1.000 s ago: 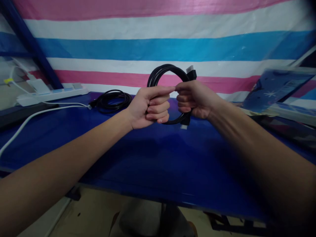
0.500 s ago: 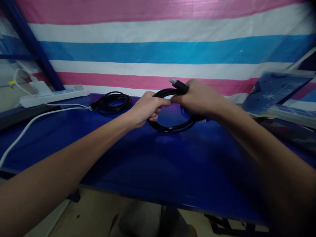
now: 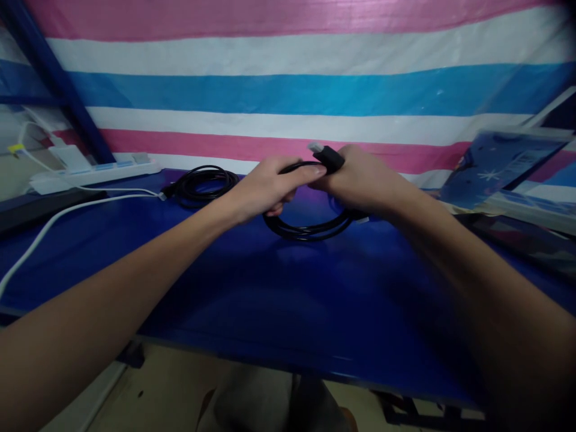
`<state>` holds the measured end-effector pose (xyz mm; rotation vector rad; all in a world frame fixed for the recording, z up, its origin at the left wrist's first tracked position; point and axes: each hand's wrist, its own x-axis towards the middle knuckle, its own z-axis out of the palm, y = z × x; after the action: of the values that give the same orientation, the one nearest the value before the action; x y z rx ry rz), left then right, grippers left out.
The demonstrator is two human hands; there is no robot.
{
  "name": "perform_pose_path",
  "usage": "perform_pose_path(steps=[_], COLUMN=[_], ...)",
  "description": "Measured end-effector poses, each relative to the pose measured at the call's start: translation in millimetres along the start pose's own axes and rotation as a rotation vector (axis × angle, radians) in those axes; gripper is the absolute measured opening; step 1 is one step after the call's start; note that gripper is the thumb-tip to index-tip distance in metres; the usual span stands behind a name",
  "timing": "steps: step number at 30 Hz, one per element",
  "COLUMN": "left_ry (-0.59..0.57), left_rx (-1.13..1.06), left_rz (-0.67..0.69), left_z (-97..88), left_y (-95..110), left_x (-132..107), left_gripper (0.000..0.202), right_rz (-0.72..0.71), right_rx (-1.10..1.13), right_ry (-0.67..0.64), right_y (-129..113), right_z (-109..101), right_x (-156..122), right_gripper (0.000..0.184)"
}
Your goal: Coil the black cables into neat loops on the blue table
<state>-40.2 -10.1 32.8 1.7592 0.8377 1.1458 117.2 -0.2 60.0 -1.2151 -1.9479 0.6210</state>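
A black cable (image 3: 310, 233), wound in a loop, is held between both hands above the blue table. My left hand (image 3: 274, 185) is closed round the left side of the coil, its thumb stretched along the top toward the plug. With closed fingers my right hand (image 3: 366, 180) grips the upper right of the coil. A black plug (image 3: 330, 158) with a pale metal tip sticks out from the right hand, pointing up and left. The right fingertips are partly hidden behind the left thumb and the cable.
On the blue table (image 3: 279, 312) lies a second black coiled cable (image 3: 204, 185), back left. A white power strip (image 3: 96, 175) with a charger (image 3: 72, 157) and white cords is farther left. A blue packet (image 3: 488, 171) and a dark flat object (image 3: 517, 240) are at right.
My left hand has risen slightly, and its thumb now reaches farther right along the coil toward the plug. My right hand stays nearly where it was, still gripping the cable.
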Motion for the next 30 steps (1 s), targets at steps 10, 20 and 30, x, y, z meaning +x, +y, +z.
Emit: perform_pose_path(steps=[10,20,30], left_ry=[0.168,0.494,0.120], left_rx=[-0.207,-0.634,-0.566], left_rz=[-0.082,-0.037,-0.083], left_z=[-5.2,-25.1,1.7], left_y=[-9,-9,-13], left_x=[7,19,8], left_gripper=[0.034,0.045,0.041], right_rz=[-0.132,0.195,0.162], right_rx=[-0.266,0.740,0.746], right_ry=[0.188,-0.136,0.234], right_y=[11,38,18], right_z=[-3,30,31], right_x=[9,16,11], right_gripper=[0.019,0.020,0.010])
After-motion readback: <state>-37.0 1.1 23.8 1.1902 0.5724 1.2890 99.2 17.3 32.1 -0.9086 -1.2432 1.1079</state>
